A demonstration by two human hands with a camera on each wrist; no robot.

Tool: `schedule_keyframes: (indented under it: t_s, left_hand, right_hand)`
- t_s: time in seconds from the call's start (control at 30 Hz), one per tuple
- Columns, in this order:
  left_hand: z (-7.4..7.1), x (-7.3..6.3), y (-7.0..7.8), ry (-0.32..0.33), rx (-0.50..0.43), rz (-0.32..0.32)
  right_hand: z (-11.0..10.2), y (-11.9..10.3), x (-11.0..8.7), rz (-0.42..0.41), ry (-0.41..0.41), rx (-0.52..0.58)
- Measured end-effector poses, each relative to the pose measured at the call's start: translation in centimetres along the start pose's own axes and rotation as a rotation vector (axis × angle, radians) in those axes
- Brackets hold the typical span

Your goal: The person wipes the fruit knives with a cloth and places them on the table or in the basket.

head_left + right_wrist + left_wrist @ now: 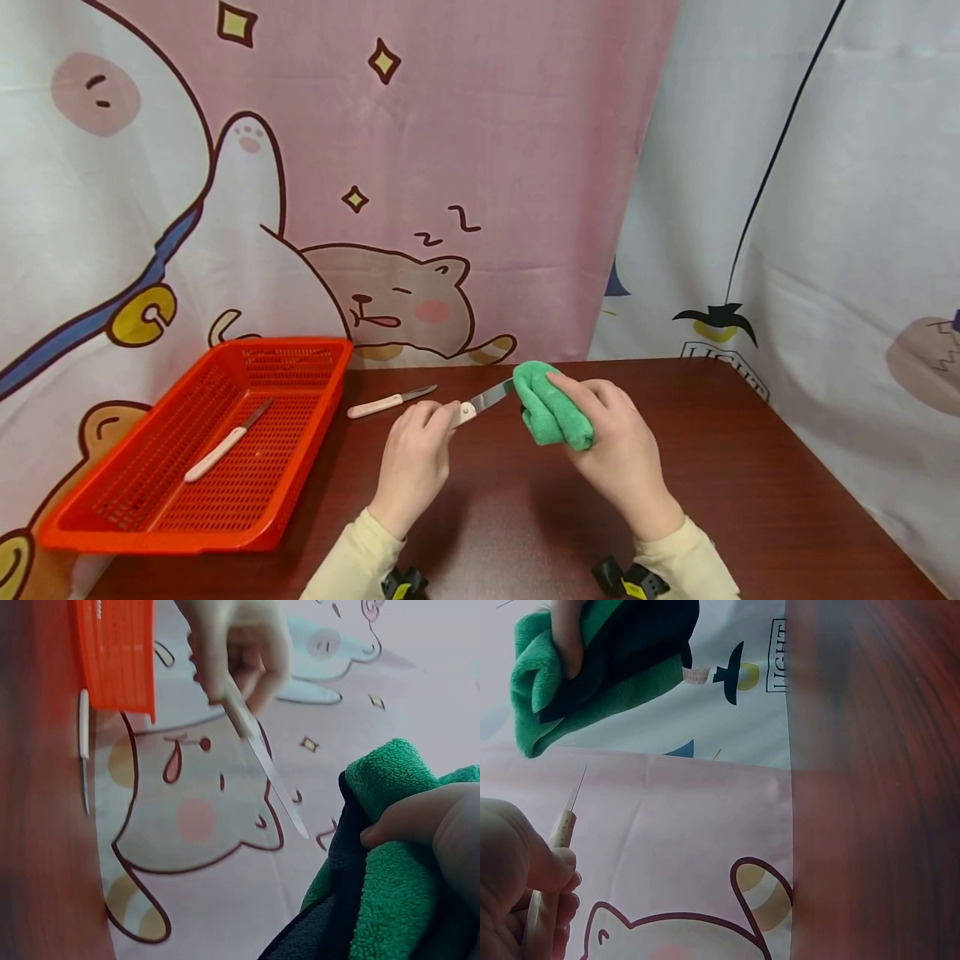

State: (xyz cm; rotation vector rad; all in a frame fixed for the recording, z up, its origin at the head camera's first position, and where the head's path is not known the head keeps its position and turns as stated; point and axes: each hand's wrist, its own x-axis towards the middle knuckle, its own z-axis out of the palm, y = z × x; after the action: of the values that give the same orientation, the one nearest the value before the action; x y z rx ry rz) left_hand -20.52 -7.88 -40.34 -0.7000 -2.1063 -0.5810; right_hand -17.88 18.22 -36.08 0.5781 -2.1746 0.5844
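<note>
My left hand point(417, 454) grips a knife point(491, 395) by its pale handle, blade pointing right, above the table. In the left wrist view its thumb lies along the knife handle point(544, 915). My right hand point(618, 446) holds a folded green cloth point(551, 406) with a dark underside, thumb pressed on it. From the head view the blade tip meets the cloth's left edge; both wrist views show a gap between them. A second knife point(390, 402) lies on the table behind my left hand. A third knife point(227, 442) rests inside the red basket point(300, 492).
The perforated basket stands at the left of the dark brown table point(750, 500). A cartoon-printed curtain point(525, 167) hangs behind the table's back edge, and a white printed curtain point(840, 208) hangs at the right.
</note>
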Motion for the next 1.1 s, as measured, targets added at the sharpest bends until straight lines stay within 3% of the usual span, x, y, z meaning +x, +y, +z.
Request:
schedule_keyframes:
  t_s: [0.53, 0.9, 1.1]
  left_hand:
    - [0.0, 0.1, 0.7, 0.033, -0.008, 0.032]
    - [-0.1, 0.1, 1.5, 0.038, -0.038, 0.047]
    - [0.0, 0.2, 1.5, 0.065, -0.031, 0.059]
  right_hand:
    - [2.0, -2.8, -0.7, -0.112, -0.032, 0.071]
    - [3.3, -2.6, -1.3, -0.1, -0.071, 0.053]
    - [3.4, -2.2, -1.2, -0.105, -0.049, 0.037]
